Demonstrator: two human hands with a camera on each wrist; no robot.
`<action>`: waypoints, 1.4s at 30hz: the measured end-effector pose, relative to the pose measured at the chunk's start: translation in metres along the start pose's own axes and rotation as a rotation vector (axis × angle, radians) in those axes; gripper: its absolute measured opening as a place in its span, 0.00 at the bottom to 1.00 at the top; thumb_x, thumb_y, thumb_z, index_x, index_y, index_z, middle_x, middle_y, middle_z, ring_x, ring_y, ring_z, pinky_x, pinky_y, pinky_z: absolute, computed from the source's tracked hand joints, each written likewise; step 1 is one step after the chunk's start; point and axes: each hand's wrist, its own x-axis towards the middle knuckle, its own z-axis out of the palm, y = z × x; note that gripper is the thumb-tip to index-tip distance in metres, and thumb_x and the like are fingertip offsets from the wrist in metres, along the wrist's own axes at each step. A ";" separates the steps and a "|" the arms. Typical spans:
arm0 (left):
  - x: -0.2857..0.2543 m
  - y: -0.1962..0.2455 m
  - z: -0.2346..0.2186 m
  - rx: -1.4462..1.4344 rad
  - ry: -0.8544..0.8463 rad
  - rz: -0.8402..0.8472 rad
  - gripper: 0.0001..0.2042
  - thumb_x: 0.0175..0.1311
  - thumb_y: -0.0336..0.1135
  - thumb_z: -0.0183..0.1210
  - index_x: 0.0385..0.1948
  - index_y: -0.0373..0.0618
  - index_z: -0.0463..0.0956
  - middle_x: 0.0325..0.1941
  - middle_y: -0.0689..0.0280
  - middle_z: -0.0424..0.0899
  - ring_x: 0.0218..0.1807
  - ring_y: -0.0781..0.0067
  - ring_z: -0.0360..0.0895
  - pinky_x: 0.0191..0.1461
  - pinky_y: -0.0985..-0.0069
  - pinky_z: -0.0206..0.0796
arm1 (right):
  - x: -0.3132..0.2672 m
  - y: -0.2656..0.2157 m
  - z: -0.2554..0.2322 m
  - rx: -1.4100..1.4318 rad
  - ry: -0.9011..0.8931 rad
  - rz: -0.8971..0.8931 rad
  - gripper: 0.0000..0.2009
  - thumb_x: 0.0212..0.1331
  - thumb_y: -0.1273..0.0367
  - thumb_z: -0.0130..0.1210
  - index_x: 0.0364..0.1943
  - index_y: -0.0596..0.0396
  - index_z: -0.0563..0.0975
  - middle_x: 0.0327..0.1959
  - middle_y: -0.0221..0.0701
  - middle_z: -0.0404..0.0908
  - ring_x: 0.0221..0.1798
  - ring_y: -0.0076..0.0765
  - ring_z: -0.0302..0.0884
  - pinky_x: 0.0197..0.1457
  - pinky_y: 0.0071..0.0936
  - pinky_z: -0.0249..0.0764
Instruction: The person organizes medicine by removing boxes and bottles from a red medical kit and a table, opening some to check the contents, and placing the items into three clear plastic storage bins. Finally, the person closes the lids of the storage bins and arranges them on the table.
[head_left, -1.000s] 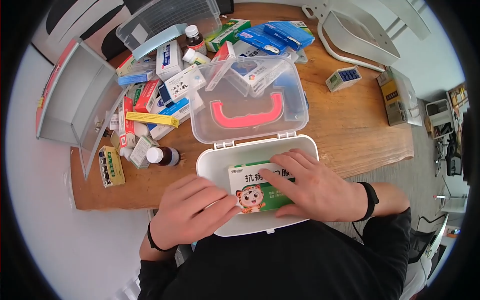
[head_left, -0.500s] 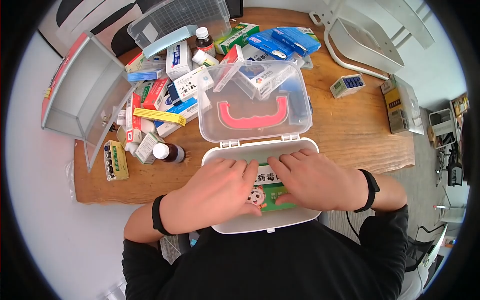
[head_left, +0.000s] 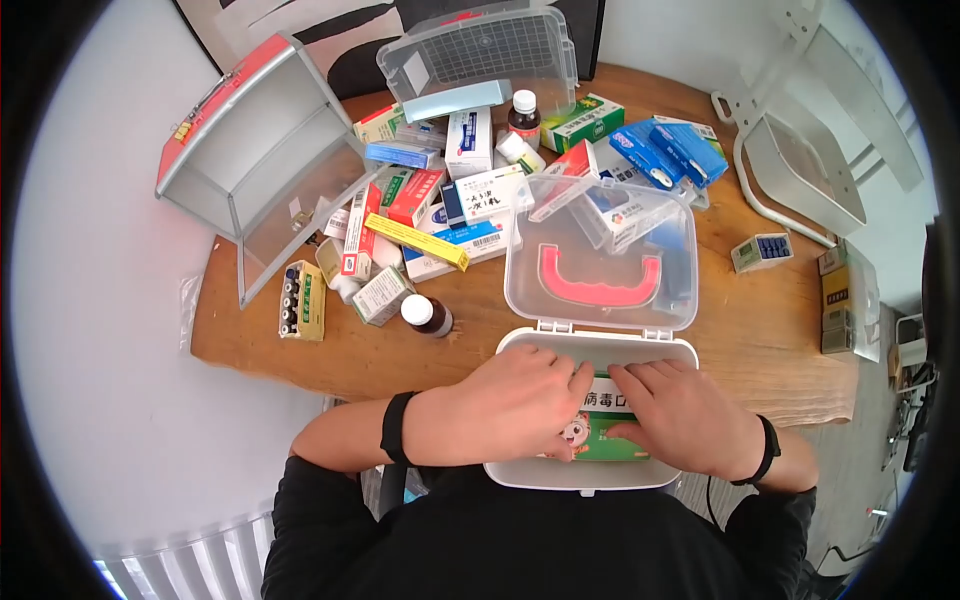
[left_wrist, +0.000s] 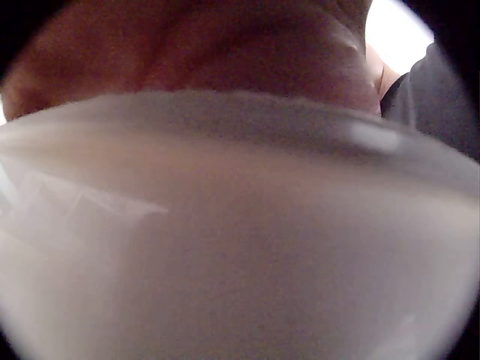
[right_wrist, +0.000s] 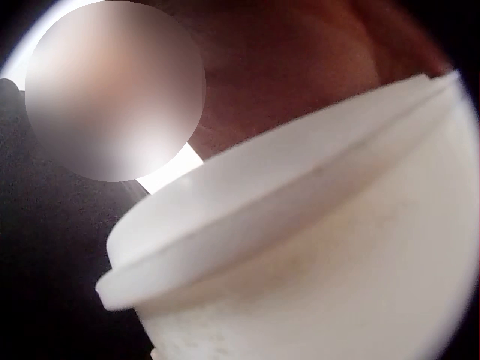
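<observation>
A green-and-white medicine box (head_left: 610,447) with a cartoon tiger lies flat inside the white storage case (head_left: 533,478). My left hand (head_left: 510,408) covers its left end, fingers bent over the far side and thumb by the near edge. The right hand (head_left: 695,420) holds the other end, thumb on the green face and fingers bent at the far edge. Its clear lid (head_left: 600,268) with a pink handle stands open behind. In the wrist views, the case's pale wall (left_wrist: 247,247) and its rim (right_wrist: 277,217) hide the fingers.
Left of the case stands a brown bottle (head_left: 428,317); behind it lie many medicine packs, including a long yellow box (head_left: 415,240). A silver case with red trim (head_left: 255,160) stands open at far left. A small vial box (head_left: 762,252) sits near the table's right side.
My left hand has gone from the box's left corner to lying over that end. The right hand stays on its end. The head view has turned, so everything appears farther right.
</observation>
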 end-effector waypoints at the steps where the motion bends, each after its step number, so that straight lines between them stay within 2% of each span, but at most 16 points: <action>1: -0.002 -0.001 0.001 -0.007 0.058 0.021 0.42 0.55 0.55 0.79 0.62 0.28 0.75 0.47 0.52 0.87 0.54 0.48 0.87 0.62 0.59 0.75 | 0.000 -0.002 -0.003 -0.008 0.004 -0.001 0.32 0.63 0.56 0.72 0.63 0.65 0.77 0.46 0.39 0.85 0.50 0.47 0.85 0.57 0.40 0.80; 2: -0.006 0.000 0.000 0.001 0.064 0.022 0.42 0.55 0.55 0.79 0.62 0.28 0.75 0.47 0.52 0.87 0.54 0.48 0.87 0.62 0.59 0.75 | 0.000 -0.004 -0.007 0.024 0.075 -0.007 0.29 0.62 0.58 0.73 0.61 0.64 0.79 0.48 0.39 0.86 0.51 0.47 0.86 0.56 0.40 0.81; 4: -0.015 0.003 -0.006 -0.037 0.292 0.111 0.41 0.57 0.55 0.78 0.65 0.30 0.74 0.48 0.56 0.87 0.54 0.48 0.86 0.66 0.58 0.74 | -0.002 -0.002 -0.013 0.042 0.149 0.008 0.27 0.61 0.60 0.74 0.59 0.62 0.81 0.49 0.39 0.87 0.52 0.47 0.87 0.56 0.40 0.82; 7: -0.034 -0.001 -0.011 -0.094 0.450 0.177 0.34 0.56 0.50 0.80 0.59 0.35 0.80 0.50 0.59 0.88 0.50 0.54 0.87 0.58 0.62 0.77 | -0.014 0.008 -0.025 0.178 0.321 -0.039 0.19 0.60 0.67 0.75 0.53 0.60 0.85 0.48 0.39 0.89 0.49 0.47 0.90 0.51 0.40 0.85; 9: -0.043 -0.003 -0.011 -0.171 0.607 0.188 0.23 0.51 0.42 0.85 0.45 0.41 0.87 0.46 0.61 0.90 0.42 0.60 0.87 0.44 0.67 0.78 | -0.020 0.018 -0.033 0.294 0.493 0.124 0.10 0.61 0.74 0.74 0.45 0.59 0.87 0.41 0.39 0.90 0.42 0.46 0.91 0.44 0.37 0.85; 12: -0.063 -0.013 0.000 -0.180 0.722 0.207 0.18 0.56 0.39 0.83 0.42 0.42 0.86 0.40 0.64 0.87 0.37 0.63 0.86 0.38 0.68 0.75 | -0.020 0.035 -0.027 0.309 0.631 0.357 0.07 0.63 0.76 0.72 0.43 0.60 0.88 0.36 0.39 0.90 0.37 0.44 0.90 0.42 0.34 0.84; 13: -0.065 -0.014 0.003 -0.212 0.796 0.203 0.15 0.52 0.34 0.84 0.37 0.44 0.87 0.34 0.66 0.86 0.31 0.64 0.83 0.32 0.69 0.72 | -0.018 0.039 -0.022 0.318 0.685 0.384 0.06 0.63 0.76 0.72 0.42 0.60 0.88 0.34 0.38 0.90 0.35 0.38 0.89 0.40 0.30 0.82; 18: -0.084 -0.019 0.006 -0.158 0.878 0.046 0.13 0.49 0.32 0.84 0.31 0.45 0.87 0.28 0.67 0.85 0.27 0.64 0.81 0.30 0.68 0.69 | -0.016 0.068 0.002 0.335 0.719 0.508 0.05 0.66 0.74 0.71 0.42 0.61 0.88 0.30 0.37 0.89 0.29 0.32 0.84 0.35 0.28 0.77; 20: -0.088 -0.019 0.010 -0.139 0.863 0.024 0.14 0.47 0.35 0.85 0.32 0.46 0.88 0.29 0.68 0.85 0.27 0.65 0.81 0.30 0.67 0.70 | -0.019 0.086 0.009 0.378 0.690 0.640 0.04 0.70 0.74 0.68 0.42 0.63 0.88 0.30 0.36 0.89 0.31 0.27 0.84 0.38 0.26 0.78; 22: -0.083 -0.013 0.010 -0.133 0.788 0.063 0.15 0.47 0.38 0.85 0.33 0.47 0.88 0.32 0.69 0.87 0.28 0.66 0.81 0.30 0.68 0.70 | -0.022 0.102 0.020 0.370 0.759 0.659 0.07 0.69 0.70 0.69 0.43 0.62 0.88 0.31 0.43 0.89 0.30 0.40 0.88 0.38 0.31 0.81; 26: -0.079 -0.011 0.019 -0.122 0.595 0.175 0.23 0.46 0.53 0.86 0.38 0.50 0.88 0.38 0.72 0.87 0.28 0.72 0.81 0.29 0.73 0.69 | -0.027 0.118 0.030 0.363 0.733 0.653 0.10 0.67 0.69 0.70 0.47 0.61 0.86 0.32 0.43 0.90 0.32 0.43 0.89 0.39 0.35 0.82; 27: -0.077 -0.013 0.022 -0.089 0.587 0.196 0.26 0.44 0.57 0.87 0.38 0.51 0.88 0.38 0.72 0.86 0.27 0.74 0.81 0.29 0.74 0.69 | -0.026 0.121 0.032 0.399 0.666 0.652 0.17 0.65 0.66 0.72 0.53 0.59 0.85 0.38 0.43 0.89 0.39 0.49 0.90 0.44 0.40 0.84; 31: -0.071 -0.011 0.017 -0.056 0.512 0.209 0.27 0.42 0.58 0.87 0.36 0.51 0.87 0.37 0.72 0.85 0.28 0.73 0.81 0.29 0.74 0.70 | -0.015 0.123 0.035 0.275 0.519 0.576 0.29 0.61 0.61 0.75 0.66 0.53 0.79 0.54 0.46 0.83 0.53 0.61 0.86 0.56 0.49 0.84; 36: -0.070 -0.005 0.014 -0.106 0.497 0.154 0.27 0.43 0.57 0.88 0.34 0.48 0.86 0.36 0.69 0.85 0.29 0.70 0.84 0.32 0.74 0.76 | -0.003 0.126 0.034 0.228 0.535 0.516 0.30 0.60 0.63 0.74 0.67 0.52 0.78 0.58 0.45 0.82 0.52 0.61 0.86 0.56 0.49 0.85; 38: -0.067 -0.005 0.015 -0.114 0.524 0.166 0.27 0.43 0.56 0.88 0.35 0.47 0.86 0.37 0.69 0.85 0.30 0.68 0.85 0.34 0.73 0.78 | -0.001 0.129 0.037 0.133 0.540 0.476 0.32 0.63 0.59 0.73 0.70 0.50 0.77 0.53 0.44 0.82 0.50 0.57 0.87 0.53 0.48 0.85; 42: -0.071 -0.002 0.014 -0.121 0.530 0.131 0.29 0.44 0.55 0.88 0.38 0.43 0.85 0.40 0.65 0.85 0.36 0.63 0.87 0.39 0.70 0.81 | -0.001 0.131 0.033 0.139 0.515 0.474 0.30 0.61 0.65 0.71 0.69 0.51 0.76 0.56 0.46 0.83 0.52 0.62 0.87 0.52 0.52 0.85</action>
